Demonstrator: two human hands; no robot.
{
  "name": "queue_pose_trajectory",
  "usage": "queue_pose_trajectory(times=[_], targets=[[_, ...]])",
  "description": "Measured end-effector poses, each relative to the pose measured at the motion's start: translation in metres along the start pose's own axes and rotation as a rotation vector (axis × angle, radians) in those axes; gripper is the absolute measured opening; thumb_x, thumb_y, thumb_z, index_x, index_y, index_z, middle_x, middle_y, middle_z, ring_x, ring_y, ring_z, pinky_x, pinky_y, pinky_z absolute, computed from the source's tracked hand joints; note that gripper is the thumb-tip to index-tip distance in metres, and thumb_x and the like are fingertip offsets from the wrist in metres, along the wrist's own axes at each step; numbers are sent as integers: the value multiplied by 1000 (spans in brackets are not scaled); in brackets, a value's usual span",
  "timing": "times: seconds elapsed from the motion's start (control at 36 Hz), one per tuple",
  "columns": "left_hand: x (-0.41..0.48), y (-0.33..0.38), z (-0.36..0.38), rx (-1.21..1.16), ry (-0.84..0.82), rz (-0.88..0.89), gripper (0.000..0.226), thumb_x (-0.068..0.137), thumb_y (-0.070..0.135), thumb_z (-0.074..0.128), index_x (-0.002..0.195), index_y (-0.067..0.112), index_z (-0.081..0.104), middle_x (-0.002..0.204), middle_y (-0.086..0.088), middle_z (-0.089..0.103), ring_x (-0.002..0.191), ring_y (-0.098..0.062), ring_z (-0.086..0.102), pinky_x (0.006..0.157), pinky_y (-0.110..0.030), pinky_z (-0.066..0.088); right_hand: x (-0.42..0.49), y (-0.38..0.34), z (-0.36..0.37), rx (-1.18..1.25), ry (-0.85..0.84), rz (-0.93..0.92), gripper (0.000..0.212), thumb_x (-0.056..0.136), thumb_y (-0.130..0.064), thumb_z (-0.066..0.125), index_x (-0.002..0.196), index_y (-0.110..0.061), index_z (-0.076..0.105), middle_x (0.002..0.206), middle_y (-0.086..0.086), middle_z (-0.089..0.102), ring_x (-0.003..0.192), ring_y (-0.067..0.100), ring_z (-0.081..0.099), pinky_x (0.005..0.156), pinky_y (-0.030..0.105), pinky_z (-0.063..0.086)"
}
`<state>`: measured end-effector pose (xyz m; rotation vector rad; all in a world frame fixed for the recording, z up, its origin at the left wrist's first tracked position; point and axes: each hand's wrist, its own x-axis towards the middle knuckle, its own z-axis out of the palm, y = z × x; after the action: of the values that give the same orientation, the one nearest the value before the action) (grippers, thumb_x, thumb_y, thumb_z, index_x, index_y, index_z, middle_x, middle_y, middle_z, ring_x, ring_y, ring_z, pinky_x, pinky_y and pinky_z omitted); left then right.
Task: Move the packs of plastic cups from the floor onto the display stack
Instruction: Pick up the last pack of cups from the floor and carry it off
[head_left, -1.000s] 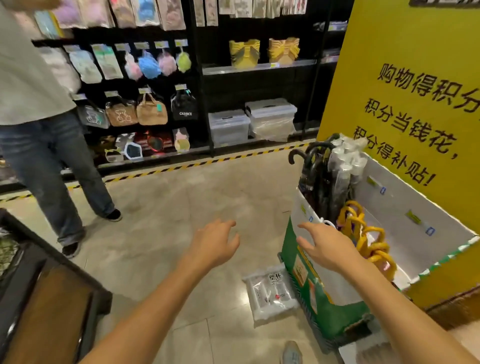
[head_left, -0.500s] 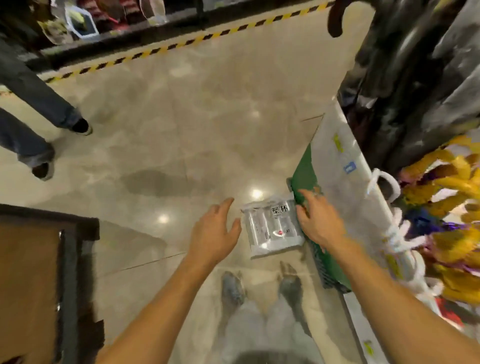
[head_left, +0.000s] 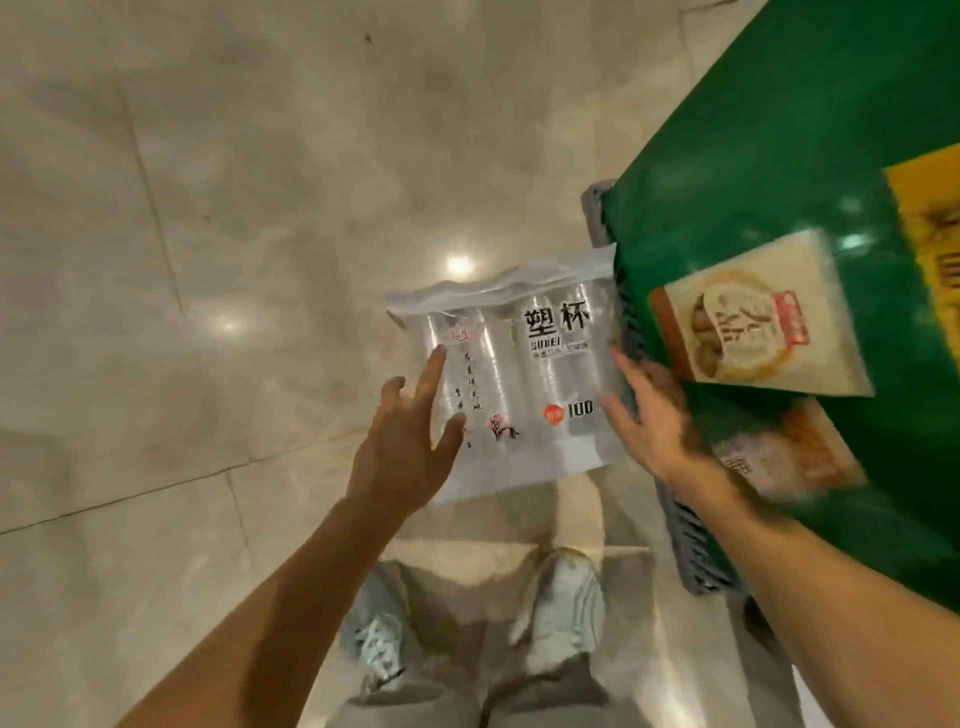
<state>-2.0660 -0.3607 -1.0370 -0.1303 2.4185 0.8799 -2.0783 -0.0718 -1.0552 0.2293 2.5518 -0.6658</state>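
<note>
One pack of cups (head_left: 519, 374) lies flat on the floor (head_left: 208, 260), its right edge just beside the green box (head_left: 779, 130). Two hands reach down to it. The left hand (head_left: 405, 447) touches its left side and the right hand (head_left: 649, 421) its right side, fingers straight, each grip released. Two pale shoes (head_left: 561, 597) stand below. Two food pictures (head_left: 748, 312) show on the box.

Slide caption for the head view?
Left hand and right hand flank a pack of plastic cups on the floor beside a green display box.
</note>
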Motion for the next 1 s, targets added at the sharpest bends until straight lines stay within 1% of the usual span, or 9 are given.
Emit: queue_pose_trajectory(times=[0.06,0.14,0.25,0.42,0.47,0.64,0.83,0.92,1.0], targets=[[15,-18,21,-15,-11,6,72,96,58,42,154,51,1,143,-20,36,87,-32,63,83,-44,53,15,13,14,16,-12,-14,58,100,-43,48,154,-32,29,151,16,37,137,33,37,114,45,34],[28,-33,46,-23,-43,34,72,95,61,43,153,53,0,142,-18,35,96,-32,61,86,-44,52,29,28,28,9,30,-81,64,97,-49,48,153,-49,16,135,12,36,114,29,49,93,46,51],[37,-37,57,-86,-1,12,74,91,70,42,150,58,-1,135,-12,36,78,-29,63,67,-49,59,31,26,28,-3,85,-87,63,97,-57,42,152,-53,12,121,7,37,98,23,51,83,44,52],[20,-22,5,-248,77,81,72,95,50,55,153,51,14,125,-15,43,102,3,55,98,-35,50,15,-21,-9,132,74,-81,55,100,-39,51,152,-30,35,113,7,40,95,-9,40,86,4,28],[5,-8,-33,-250,119,92,70,97,44,56,153,51,15,126,-16,42,106,13,48,99,-31,47,3,-53,-37,86,75,-83,58,100,-47,47,154,-37,27,114,1,37,95,-1,41,92,18,32],[-59,63,-191,-180,129,-27,62,97,53,48,138,75,7,141,0,28,100,-28,64,94,-37,44,-45,-169,-149,167,51,-142,57,99,-56,41,148,-60,13,130,3,39,121,21,41,107,40,34],[-182,175,-412,-176,214,-16,59,96,55,48,139,74,12,126,4,35,68,-12,68,80,-22,43,-142,-335,-327,239,99,-243,55,98,-60,38,145,-66,12,135,5,44,131,23,34,106,38,30],[-238,227,-499,-126,255,7,60,98,52,46,143,68,11,117,10,40,82,1,58,74,-9,32,-190,-399,-407,262,101,-297,55,96,-62,38,143,-68,10,136,4,44,134,22,33,109,38,31],[-294,270,-577,-122,281,33,59,97,55,46,142,70,11,130,5,41,105,5,42,92,-22,29,-235,-457,-482,246,90,-338,56,97,-60,38,145,-65,12,137,7,46,136,23,33,107,37,29]])
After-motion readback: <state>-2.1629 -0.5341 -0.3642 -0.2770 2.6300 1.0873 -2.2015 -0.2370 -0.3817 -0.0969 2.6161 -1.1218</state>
